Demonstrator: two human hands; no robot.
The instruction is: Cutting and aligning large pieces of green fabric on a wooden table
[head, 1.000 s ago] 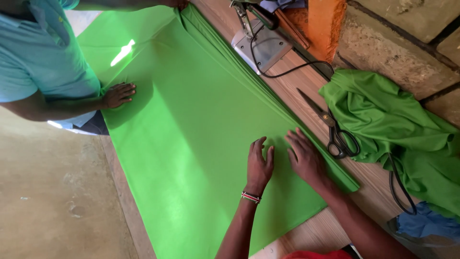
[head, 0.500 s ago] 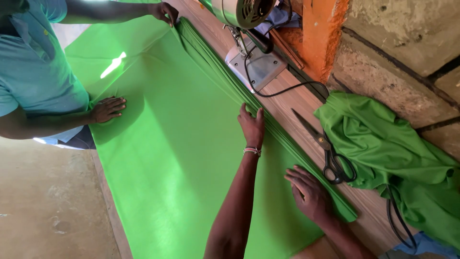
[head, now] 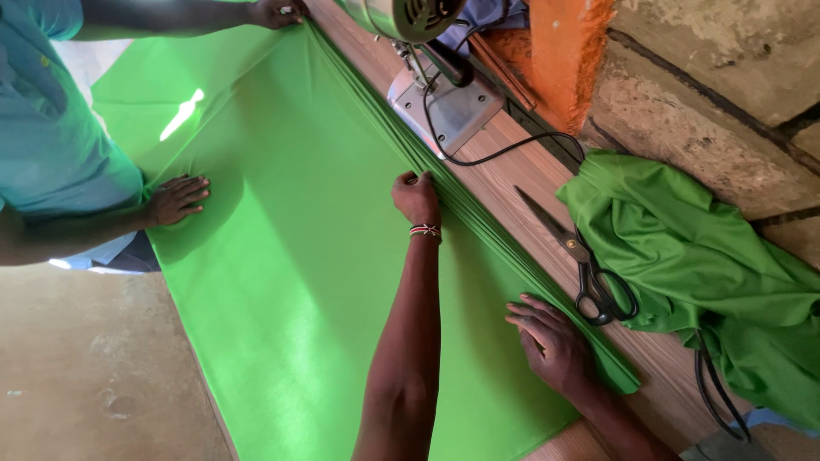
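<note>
Nearest, the right hand (head: 555, 346) lies flat, fingers spread, pressing the green cloth (head: 299, 282) beside its folded edge on the wooden table (head: 512, 183). Just right of it lie black scissors (head: 589, 273) and a heap of green fabric (head: 709, 265). Farther, the left hand (head: 416, 198) has its grip curled onto the folds. Beyond, another person's hands (head: 178, 198) hold the cloth near a sewing machine (head: 436, 77).
</note>
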